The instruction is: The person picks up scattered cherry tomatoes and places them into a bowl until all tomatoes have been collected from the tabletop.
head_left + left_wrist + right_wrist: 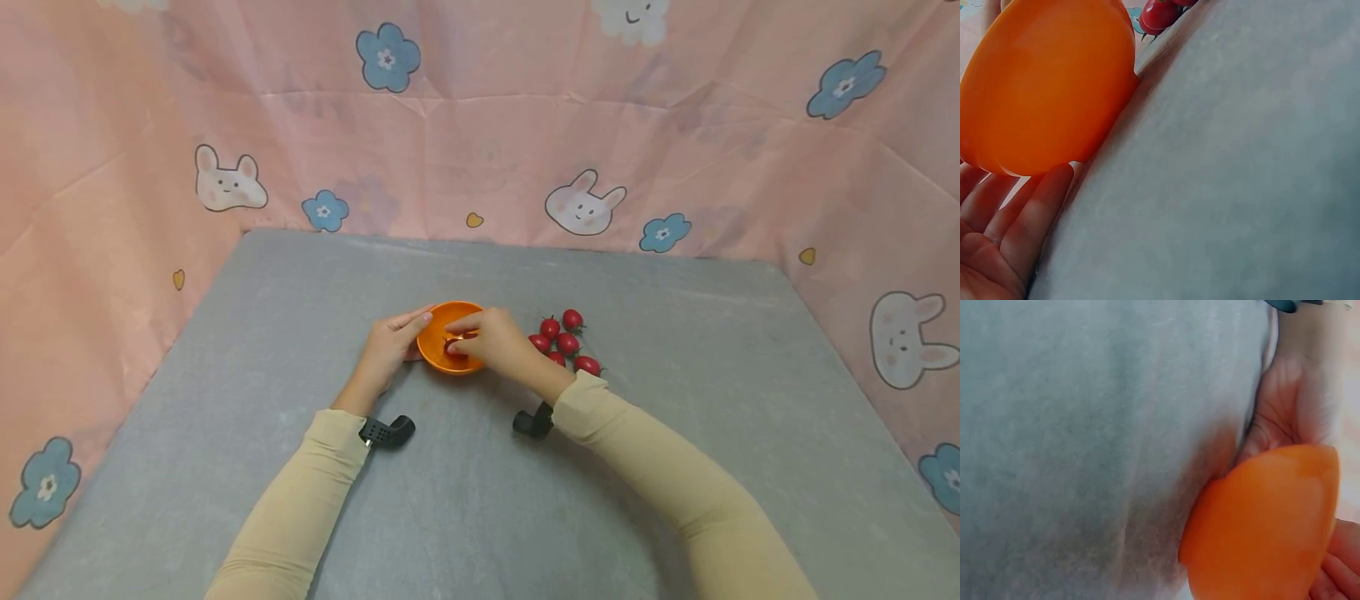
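Observation:
An orange bowl (432,354) stands on the grey table in front of me. My left hand (386,346) holds its left side, thumb at the rim; in the left wrist view the fingers (1041,212) lie against the outer wall, low by the base. Inside the bowl, my right hand (495,340) pinches a red cherry tomato (452,347), mostly hidden by the fingers. From the right wrist view, the bowl (1266,525) covers part of the right fingers (1338,575), and the tomato is out of sight.
Several red cherry tomatoes (567,343) with green stems lie in a cluster on the grey table (465,500), right of the bowl and close to my right wrist. A pink printed curtain (480,125) hangs behind the table and along its sides.

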Tool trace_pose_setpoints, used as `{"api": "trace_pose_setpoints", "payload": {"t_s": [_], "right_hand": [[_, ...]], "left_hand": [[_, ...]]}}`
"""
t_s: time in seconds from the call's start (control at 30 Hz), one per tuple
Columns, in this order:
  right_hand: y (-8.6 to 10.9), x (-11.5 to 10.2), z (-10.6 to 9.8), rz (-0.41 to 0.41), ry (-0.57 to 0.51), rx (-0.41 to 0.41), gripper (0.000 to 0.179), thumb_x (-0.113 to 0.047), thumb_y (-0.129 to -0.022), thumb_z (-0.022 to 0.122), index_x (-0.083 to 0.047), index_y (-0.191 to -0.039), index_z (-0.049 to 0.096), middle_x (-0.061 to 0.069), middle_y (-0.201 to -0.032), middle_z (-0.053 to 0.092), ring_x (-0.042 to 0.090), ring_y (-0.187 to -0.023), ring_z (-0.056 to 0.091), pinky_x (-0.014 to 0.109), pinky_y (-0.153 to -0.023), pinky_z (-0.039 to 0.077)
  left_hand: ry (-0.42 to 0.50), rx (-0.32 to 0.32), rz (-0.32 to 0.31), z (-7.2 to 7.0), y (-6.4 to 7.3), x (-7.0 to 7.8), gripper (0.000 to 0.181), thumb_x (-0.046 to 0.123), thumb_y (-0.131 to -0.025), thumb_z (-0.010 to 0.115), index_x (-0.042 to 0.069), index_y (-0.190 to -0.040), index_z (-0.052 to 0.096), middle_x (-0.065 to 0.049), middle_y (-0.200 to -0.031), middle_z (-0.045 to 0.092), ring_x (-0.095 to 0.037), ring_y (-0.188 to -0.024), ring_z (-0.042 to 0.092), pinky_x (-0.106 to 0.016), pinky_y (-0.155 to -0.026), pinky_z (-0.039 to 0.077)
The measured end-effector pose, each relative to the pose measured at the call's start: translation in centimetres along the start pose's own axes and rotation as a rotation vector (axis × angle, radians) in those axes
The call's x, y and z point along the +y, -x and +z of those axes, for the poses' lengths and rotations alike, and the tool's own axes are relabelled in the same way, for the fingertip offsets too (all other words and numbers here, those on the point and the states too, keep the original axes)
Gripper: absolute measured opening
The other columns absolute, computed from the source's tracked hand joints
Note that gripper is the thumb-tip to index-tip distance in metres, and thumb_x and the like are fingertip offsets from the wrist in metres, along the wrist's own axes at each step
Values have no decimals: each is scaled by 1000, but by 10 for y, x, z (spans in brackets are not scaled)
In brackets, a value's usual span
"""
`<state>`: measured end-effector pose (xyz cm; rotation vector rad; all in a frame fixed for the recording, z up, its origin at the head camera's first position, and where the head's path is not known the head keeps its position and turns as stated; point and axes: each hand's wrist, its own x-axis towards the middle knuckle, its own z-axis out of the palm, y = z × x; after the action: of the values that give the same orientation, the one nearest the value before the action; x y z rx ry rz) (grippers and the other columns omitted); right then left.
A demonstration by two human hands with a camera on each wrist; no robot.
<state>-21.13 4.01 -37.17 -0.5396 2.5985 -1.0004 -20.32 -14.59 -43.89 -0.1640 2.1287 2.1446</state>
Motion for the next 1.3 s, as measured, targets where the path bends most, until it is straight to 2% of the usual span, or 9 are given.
{"api": "trace_pose_setpoints", "payload": {"t_s": [0.2,0.37,0.6,0.67,0.9,1.07,1.3], "right_hand": [[11,6,-13,78,-117,51,32,-23,-89,76,-15,-120,74,8,-127,70,27,-118,60,34,-97,57],[19,20,-27,136,-224,93,33,-25,-88,77,-16,-120,74,4,-126,71,25,-127,56,40,-105,51],[35,48,-46,138,-299,171,34,-28,-86,79,-16,-117,76,4,-119,74,24,-109,64,39,-97,53],[40,55,-50,139,-325,179,36,-30,-86,79,-14,-118,75,6,-117,74,24,-107,66,40,-99,53],[57,77,-62,183,-343,202,41,-33,-88,77,-11,-122,72,8,-123,72,23,-120,60,42,-106,50],[69,88,-67,213,-341,223,38,-30,-91,73,-12,-125,70,8,-129,68,22,-118,62,42,-106,51],[85,101,-73,256,-329,234,44,-39,-92,70,-15,-129,68,8,-133,66,22,-123,57,30,-95,53]], "left_hand": [[13,-2,-4,1,0,0,42,29,-99,62,7,-135,62,-11,-141,59,-2,-90,66,-19,-67,59],[10,11,-10,2,-1,0,42,29,-99,63,7,-134,63,-11,-141,59,-2,-89,65,-19,-66,59],[-3,20,-14,3,0,0,42,30,-98,63,8,-134,63,-10,-142,59,-5,-95,65,-19,-66,59],[-1,21,-14,3,1,0,42,30,-99,63,9,-134,63,-9,-142,60,-7,-97,65,-20,-67,60],[2,17,-12,3,2,2,43,31,-99,62,9,-135,62,-9,-142,59,-11,-104,64,-20,-69,60],[-9,18,-16,3,1,1,43,32,-98,63,9,-135,62,-9,-142,59,-18,-114,63,-20,-71,60],[-3,18,-19,2,1,0,44,33,-99,63,9,-136,62,-9,-143,58,-25,-124,59,-22,-74,61]]}}
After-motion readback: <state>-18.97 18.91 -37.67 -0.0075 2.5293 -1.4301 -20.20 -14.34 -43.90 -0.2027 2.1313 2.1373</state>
